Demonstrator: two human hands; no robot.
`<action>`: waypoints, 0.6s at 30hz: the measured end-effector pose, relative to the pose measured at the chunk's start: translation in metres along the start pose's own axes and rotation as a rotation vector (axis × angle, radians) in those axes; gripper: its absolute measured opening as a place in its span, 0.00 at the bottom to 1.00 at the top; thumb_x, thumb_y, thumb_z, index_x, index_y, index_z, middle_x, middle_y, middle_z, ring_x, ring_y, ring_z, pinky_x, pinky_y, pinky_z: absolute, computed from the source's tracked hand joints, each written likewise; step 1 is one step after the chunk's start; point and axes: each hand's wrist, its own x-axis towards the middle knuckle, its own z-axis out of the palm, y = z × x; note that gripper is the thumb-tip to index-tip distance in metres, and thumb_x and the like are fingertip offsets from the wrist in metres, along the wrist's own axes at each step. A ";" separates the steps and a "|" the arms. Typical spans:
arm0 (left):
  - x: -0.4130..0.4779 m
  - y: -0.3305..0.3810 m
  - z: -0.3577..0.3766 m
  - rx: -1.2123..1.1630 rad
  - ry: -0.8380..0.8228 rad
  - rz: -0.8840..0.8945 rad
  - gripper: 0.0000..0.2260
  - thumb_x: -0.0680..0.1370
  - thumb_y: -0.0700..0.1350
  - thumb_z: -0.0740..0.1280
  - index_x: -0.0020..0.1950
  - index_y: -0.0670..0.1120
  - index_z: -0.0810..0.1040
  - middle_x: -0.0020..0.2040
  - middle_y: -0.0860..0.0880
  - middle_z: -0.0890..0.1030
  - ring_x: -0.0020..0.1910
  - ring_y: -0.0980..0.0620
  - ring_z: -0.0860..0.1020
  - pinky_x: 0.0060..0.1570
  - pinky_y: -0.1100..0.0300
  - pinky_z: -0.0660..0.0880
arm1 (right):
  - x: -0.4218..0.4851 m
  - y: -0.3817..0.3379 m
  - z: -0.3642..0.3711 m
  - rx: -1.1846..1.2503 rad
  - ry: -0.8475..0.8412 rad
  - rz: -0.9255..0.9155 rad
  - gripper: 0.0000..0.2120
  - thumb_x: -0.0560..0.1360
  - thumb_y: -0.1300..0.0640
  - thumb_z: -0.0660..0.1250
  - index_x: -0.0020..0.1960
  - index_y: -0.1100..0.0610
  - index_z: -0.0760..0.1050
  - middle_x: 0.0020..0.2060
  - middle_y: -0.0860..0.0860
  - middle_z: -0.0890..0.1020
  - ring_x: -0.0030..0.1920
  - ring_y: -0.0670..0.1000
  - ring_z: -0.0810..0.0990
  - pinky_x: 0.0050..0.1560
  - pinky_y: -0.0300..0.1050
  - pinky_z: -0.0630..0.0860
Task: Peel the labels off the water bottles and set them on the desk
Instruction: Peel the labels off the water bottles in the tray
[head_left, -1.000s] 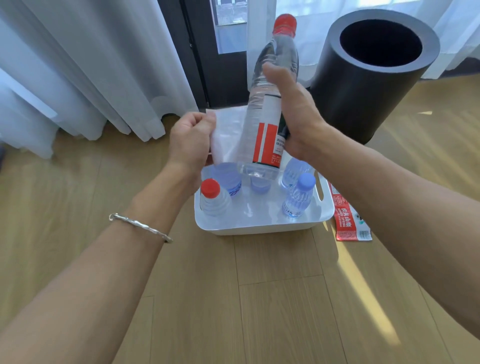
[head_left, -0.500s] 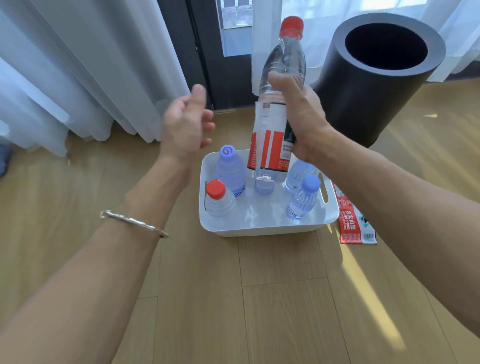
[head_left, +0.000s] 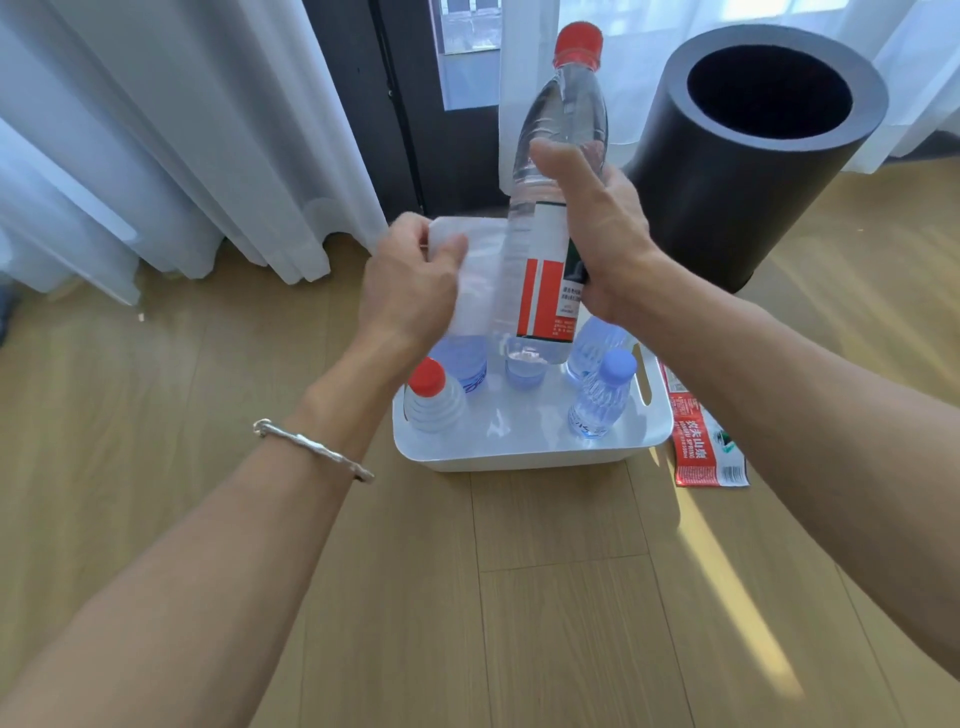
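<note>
Above the wood floor (head_left: 519, 623), left hand (head_left: 410, 286) pinches the label (head_left: 485, 265) again; right hand (head_left: 608, 239) grips the bottle (head_left: 566, 114).

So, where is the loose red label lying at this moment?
In the head view the red label lies flat on the wooden floor, just right of the white tub and nearer than the black bin.
</note>
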 end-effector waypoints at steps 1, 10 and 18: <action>0.002 -0.005 -0.003 -0.015 0.015 -0.048 0.08 0.79 0.49 0.63 0.48 0.44 0.74 0.49 0.40 0.81 0.50 0.40 0.80 0.49 0.41 0.78 | 0.000 -0.002 0.001 0.034 -0.044 0.005 0.24 0.73 0.48 0.70 0.63 0.60 0.71 0.40 0.54 0.81 0.36 0.51 0.82 0.39 0.46 0.80; 0.016 -0.021 -0.027 -0.238 -0.005 -0.165 0.06 0.77 0.48 0.69 0.41 0.51 0.75 0.39 0.53 0.80 0.36 0.55 0.78 0.33 0.64 0.76 | -0.004 -0.007 0.008 0.102 -0.283 -0.048 0.24 0.69 0.47 0.68 0.60 0.59 0.73 0.46 0.56 0.80 0.48 0.55 0.81 0.51 0.53 0.80; 0.028 -0.012 -0.068 -0.510 0.362 -0.332 0.04 0.77 0.42 0.62 0.46 0.50 0.74 0.37 0.54 0.75 0.31 0.59 0.74 0.31 0.67 0.69 | 0.001 -0.003 -0.006 -0.061 -0.129 -0.078 0.30 0.67 0.44 0.67 0.65 0.57 0.70 0.43 0.52 0.81 0.41 0.49 0.83 0.43 0.45 0.81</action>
